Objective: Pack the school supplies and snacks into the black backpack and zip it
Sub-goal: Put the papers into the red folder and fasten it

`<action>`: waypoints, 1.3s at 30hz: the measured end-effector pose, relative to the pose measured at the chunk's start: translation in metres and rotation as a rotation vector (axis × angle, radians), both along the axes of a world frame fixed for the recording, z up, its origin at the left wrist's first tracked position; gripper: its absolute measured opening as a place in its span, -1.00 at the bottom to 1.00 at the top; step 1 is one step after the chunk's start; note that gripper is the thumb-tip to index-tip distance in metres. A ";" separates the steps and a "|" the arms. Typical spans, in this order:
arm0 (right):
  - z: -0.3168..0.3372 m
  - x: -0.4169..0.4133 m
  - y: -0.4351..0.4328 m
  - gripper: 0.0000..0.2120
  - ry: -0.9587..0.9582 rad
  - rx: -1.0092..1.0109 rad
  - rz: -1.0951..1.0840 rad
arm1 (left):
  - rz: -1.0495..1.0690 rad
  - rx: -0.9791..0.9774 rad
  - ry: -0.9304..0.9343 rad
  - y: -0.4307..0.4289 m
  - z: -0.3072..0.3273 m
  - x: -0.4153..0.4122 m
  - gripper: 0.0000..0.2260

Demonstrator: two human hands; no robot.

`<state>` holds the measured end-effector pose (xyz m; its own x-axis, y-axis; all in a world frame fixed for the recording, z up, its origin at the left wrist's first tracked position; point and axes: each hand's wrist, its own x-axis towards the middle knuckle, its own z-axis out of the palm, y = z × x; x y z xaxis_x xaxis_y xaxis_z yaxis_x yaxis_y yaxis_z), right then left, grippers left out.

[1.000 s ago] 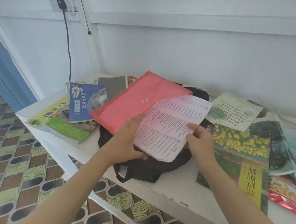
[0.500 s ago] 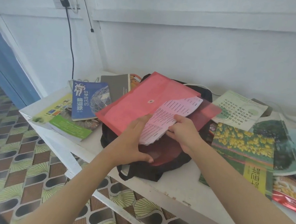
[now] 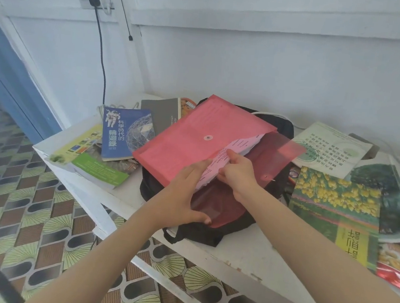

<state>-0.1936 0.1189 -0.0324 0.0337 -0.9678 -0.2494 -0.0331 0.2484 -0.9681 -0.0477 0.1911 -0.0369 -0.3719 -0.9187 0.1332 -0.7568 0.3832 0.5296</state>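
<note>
**A:** Where is the backpack (image 3: pixel 210 233) in the head view?

**B:** In the middle of the white surface (image 3: pixel 244 260), lying near the front edge. It is soft black cloth, slumped and creased, with a strap loop at its near end. Most of it is hidden under a red folder (image 3: pixel 190 138).

**A:** What is the folder like?

**B:** Thin, see-through plastic, rectangular, with a round snap button on the front sheet. Its flap (image 3: pixel 284 149) is open toward the right, and what lies under it shows faintly through. A stack of pink papers (image 3: pixel 218 164) printed with lines of text sits in the mouth, part in and part out.

**A:** And the person's hands?

**B:** The left hand (image 3: pixel 182 198) lies on the folder, its fingers nearly straight on the front sheet and the thumb spread down onto the lower sheet. It presses rather than grips. The right hand (image 3: pixel 238 172) has its fingers curled, pinching the near edge of the papers.

**A:** What lies around them?

**B:** To the left are a glossy blue book (image 3: pixel 120 134) showing an astronaut, a matte grey notebook (image 3: pixel 161 115) behind it, and a thick green book (image 3: pixel 99 171) at the corner. To the right are a flower book (image 3: pixel 335 206) in yellow and green just beside the backpack and a pale leaflet (image 3: pixel 333 149) behind it. A shiny red snack packet (image 3: pixel 395 268) lies at the far edge.
</note>
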 end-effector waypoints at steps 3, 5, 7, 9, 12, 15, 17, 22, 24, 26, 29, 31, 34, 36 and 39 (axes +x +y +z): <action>0.000 0.002 0.003 -0.35 0.002 0.007 0.018 | 0.001 0.006 0.007 -0.001 -0.003 0.001 0.01; 0.000 0.001 0.005 -0.34 0.005 0.009 0.025 | 0.007 0.011 0.006 -0.001 -0.004 0.002 0.00; 0.005 -0.002 0.010 -0.43 -0.022 0.008 0.041 | 0.008 0.019 0.013 -0.002 -0.004 0.002 -0.02; 0.010 -0.010 0.020 -0.55 -0.040 -0.015 0.061 | 0.004 0.028 0.038 -0.001 -0.004 0.002 -0.07; 0.001 -0.028 0.030 -0.50 0.038 -0.073 0.024 | 0.006 0.029 0.066 -0.001 -0.009 0.005 -0.15; -0.016 -0.045 0.041 -0.48 0.259 -0.249 -0.081 | 0.023 0.057 0.125 0.000 -0.015 0.009 -0.22; -0.025 -0.055 0.050 -0.47 0.445 -0.411 -0.127 | 0.063 0.070 0.195 0.002 -0.019 0.009 -0.33; -0.033 -0.067 0.060 -0.49 0.623 -0.514 -0.216 | 0.206 0.097 0.461 0.004 -0.021 0.005 -0.55; -0.031 -0.070 0.060 -0.42 0.567 -0.495 -0.176 | 0.222 0.048 0.510 0.006 -0.024 0.006 -0.48; -0.029 -0.071 0.060 -0.34 0.488 -0.532 -0.111 | 0.263 0.014 0.559 0.006 -0.030 0.009 -0.58; -0.028 -0.066 0.055 -0.32 0.494 -0.564 -0.054 | 0.353 -0.025 0.591 0.006 -0.037 0.017 -0.61; -0.027 -0.061 0.049 -0.36 0.535 -0.571 -0.020 | 0.388 -0.036 0.599 0.006 -0.036 0.022 -0.59; -0.023 -0.050 0.039 -0.41 0.510 -0.601 0.053 | 0.420 -0.036 0.634 0.005 -0.032 0.030 -0.55; -0.021 -0.041 0.031 -0.44 0.466 -0.611 0.103 | 0.435 -0.045 0.642 0.002 -0.031 0.037 -0.51; -0.024 -0.031 0.017 -0.47 0.533 -0.623 0.154 | 0.425 -0.061 0.644 -0.005 -0.032 0.051 -0.51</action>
<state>-0.2243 0.1361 -0.0562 0.2055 -0.9280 0.3106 -0.5154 -0.3725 -0.7718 0.0029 0.1862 -0.0686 0.1787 -0.9493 0.2586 -0.3953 0.1714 0.9024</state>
